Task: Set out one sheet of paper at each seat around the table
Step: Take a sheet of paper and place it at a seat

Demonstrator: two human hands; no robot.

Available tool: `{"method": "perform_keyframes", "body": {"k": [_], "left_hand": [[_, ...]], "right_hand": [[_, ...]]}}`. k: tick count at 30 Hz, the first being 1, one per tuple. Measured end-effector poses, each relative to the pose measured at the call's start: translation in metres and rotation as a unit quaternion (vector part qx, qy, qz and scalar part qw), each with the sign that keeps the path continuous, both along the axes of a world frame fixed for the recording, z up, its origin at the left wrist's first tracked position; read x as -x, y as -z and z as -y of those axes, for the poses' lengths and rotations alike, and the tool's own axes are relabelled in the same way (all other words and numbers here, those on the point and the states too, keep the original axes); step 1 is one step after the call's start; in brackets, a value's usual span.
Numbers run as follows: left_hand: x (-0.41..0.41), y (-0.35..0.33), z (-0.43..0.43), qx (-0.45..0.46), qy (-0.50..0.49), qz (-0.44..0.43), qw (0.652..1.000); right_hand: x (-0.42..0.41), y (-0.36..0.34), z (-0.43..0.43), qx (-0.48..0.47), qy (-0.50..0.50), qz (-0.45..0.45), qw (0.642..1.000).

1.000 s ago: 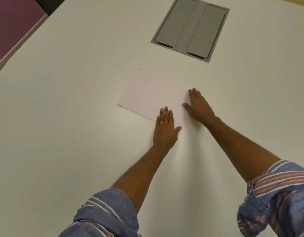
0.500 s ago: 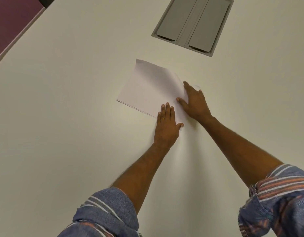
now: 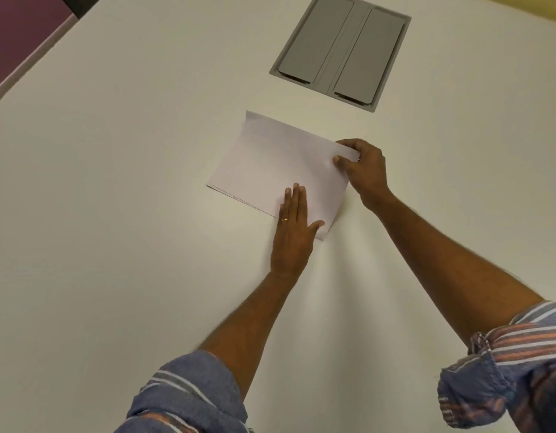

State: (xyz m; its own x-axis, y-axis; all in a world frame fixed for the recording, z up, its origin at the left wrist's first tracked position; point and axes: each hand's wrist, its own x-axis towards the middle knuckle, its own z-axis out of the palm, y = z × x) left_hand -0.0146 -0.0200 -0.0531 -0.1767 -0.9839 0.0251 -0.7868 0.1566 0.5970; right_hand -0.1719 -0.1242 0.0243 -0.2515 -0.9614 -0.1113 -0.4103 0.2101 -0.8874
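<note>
A thin stack of white paper sheets (image 3: 270, 164) lies at an angle on the white table (image 3: 114, 245), in the middle of the head view. My left hand (image 3: 294, 229) lies flat, fingers together, pressing down the stack's near corner. My right hand (image 3: 362, 170) pinches the right corner of the top sheet between thumb and fingers, and that sheet's far edge is slightly raised off the stack.
A grey metal cable hatch (image 3: 342, 51) with two flaps is set into the table just beyond the paper. The table's left edge (image 3: 30, 60) runs diagonally at the upper left, with purple floor (image 3: 14, 23) beyond it.
My right hand has gone from lying flat on the stack's right edge to gripping the top sheet's corner. The top sheet's far edge has lifted. My left hand stays pressed on the stack.
</note>
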Motion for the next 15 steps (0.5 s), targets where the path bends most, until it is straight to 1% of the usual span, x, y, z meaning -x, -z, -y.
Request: {"method": "perform_keyframes", "body": {"k": [1,3,6,8,9,12,15], "left_hand": [[0.0,-0.003,-0.006,0.02,-0.034,-0.038,0.998],[0.001,-0.008,-0.019,0.018,-0.126,-0.117,0.985],[0.002,-0.02,-0.035,-0.012,-0.242,-0.234,0.941],[0.003,-0.032,-0.044,-0.029,-0.278,-0.29,0.915],[0.004,-0.039,-0.049,-0.049,-0.292,-0.328,0.897],[0.009,-0.059,-0.065,-0.134,-0.339,-0.443,0.819],[0.018,-0.08,-0.086,-0.226,-0.318,-0.557,0.733]], "right_hand": [[0.0,-0.003,-0.003,-0.001,0.003,0.026,1.0],[0.001,-0.01,-0.007,-0.01,0.002,0.099,0.995],[-0.001,-0.027,-0.016,-0.036,-0.011,0.191,0.981],[-0.002,-0.043,-0.024,-0.056,-0.023,0.242,0.968],[-0.002,-0.052,-0.028,-0.066,-0.027,0.268,0.961],[-0.002,-0.082,-0.044,-0.086,-0.037,0.334,0.938],[0.005,-0.108,-0.068,-0.092,-0.06,0.378,0.919]]}}
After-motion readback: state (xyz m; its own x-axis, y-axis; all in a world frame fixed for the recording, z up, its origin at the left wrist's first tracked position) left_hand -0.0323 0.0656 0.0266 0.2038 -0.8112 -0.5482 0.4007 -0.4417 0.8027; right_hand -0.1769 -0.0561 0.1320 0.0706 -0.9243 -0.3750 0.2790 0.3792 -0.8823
